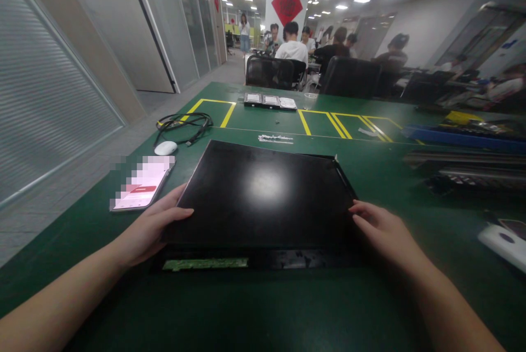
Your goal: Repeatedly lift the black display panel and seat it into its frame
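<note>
A glossy black display panel (246, 188) lies over a black back frame (341, 174), and a ceiling light reflects in its middle. Panel and frame are out of line, so the frame shows along the right side and the near edge. A strip of green circuit board (205, 264) is exposed at the near left. My left hand (160, 220) grips the panel's left edge, thumb on top and fingers underneath. At the right edge, my right hand (376, 223) has thumb and fingertips closed on the rim; whether they hold panel, frame or both is unclear.
Left of the panel are a lit phone (143, 185), a white mouse (166, 148) and a coiled black cable (184, 125). Hard drives (270, 101) stand at the back. Dark parts (476, 171), a blue tray (464, 138) and a white device (503, 245) lie right. Seated people are beyond.
</note>
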### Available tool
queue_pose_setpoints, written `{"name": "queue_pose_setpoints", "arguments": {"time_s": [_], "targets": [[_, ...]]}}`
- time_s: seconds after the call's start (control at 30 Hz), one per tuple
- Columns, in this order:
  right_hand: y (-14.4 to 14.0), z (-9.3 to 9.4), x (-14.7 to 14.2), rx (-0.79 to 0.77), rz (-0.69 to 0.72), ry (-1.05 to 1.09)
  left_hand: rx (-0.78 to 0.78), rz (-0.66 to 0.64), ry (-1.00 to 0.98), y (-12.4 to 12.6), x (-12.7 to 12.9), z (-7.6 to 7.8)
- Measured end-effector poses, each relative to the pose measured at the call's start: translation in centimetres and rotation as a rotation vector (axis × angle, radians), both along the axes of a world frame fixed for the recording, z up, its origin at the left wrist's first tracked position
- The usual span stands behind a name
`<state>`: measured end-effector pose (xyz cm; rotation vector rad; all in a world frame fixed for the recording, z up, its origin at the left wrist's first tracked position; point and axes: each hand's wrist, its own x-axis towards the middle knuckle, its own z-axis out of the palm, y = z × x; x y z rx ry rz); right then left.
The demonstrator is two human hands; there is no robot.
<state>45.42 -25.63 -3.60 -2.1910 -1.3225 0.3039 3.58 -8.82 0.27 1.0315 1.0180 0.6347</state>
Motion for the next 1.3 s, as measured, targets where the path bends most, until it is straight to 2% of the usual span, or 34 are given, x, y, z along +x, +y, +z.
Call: {"name": "queue_pose_setpoints", "arguments": {"time_s": [0.2, 0.47, 0.63, 0.73, 1.13, 1.3], "targets": [[0.1, 0.0, -0.1, -0.013, 0.017, -0.016, 0.011, -0.025, -0.028, 0.3, -0.1, -0.5], [0.0, 0.2, -0.1, -0.010, 0.015, -0.008, 0.008, -0.004, -0.078, 0.2, -0.1, -1.0], [0.0, 0.1, -0.2, 0.001, 0.016, -0.011, 0.079, 0.000, -0.147, 0.5, 0.0, -1.6], [0.0, 0.1, -0.2, -0.015, 0.013, -0.001, 0.067, 0.016, -0.134, 0.6, 0.1, -1.8], [0.0, 0.0, -0.1, -0.026, 0.011, 0.000, 0.064, 0.116, -0.018, -0.1, 0.6, -0.6], [0.1, 0.1, -0.1, -0.030, 0.007, -0.004, 0.067, 0.100, 0.022, -0.1, 0.5, -0.3]]}}
